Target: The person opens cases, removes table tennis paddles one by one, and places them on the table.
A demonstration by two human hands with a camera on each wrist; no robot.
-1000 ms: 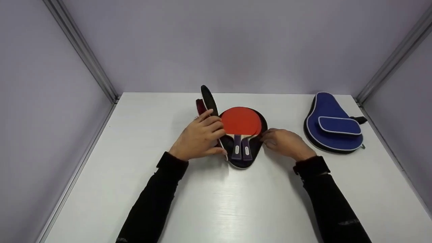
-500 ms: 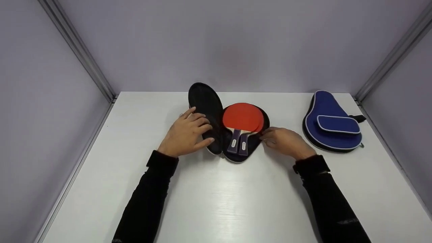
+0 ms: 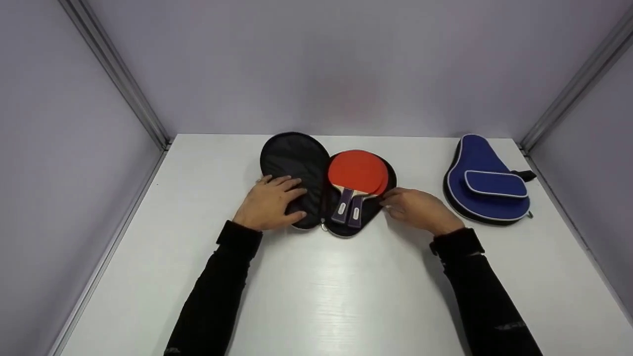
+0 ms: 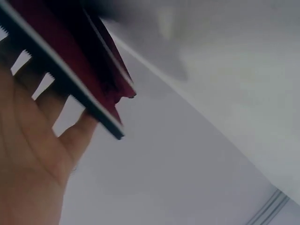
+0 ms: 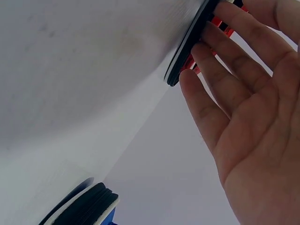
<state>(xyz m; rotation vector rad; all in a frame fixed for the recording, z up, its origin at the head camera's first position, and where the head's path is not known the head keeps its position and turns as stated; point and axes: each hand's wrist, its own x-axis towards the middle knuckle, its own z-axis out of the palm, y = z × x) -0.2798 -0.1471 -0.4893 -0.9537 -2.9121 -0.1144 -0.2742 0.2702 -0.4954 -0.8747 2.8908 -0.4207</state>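
Observation:
A racket case lies spread apart in the head view. Its black-lined lid (image 3: 294, 154) is on the left, its base (image 3: 366, 218) on the right. Inside the base are two overlapping table tennis rackets (image 3: 357, 170) with red faces and purple handles. My left hand (image 3: 267, 203) rests on the lower lid with spread fingers. The left wrist view shows the case's dark red outside (image 4: 70, 40) and white piping beside that hand. My right hand (image 3: 418, 208) touches the base's right edge; its fairly straight fingers meet the black side wall (image 5: 185, 47) in the right wrist view.
A blue racket case (image 3: 487, 180) with white piping and a front pocket lies at the right of the white table (image 3: 326, 296). Pale walls (image 3: 346, 64) stand behind and along both sides.
My left hand has swung the case lid over to the left and lowered it flat. The base and rackets have shifted slightly. My right hand has stayed at the base's edge.

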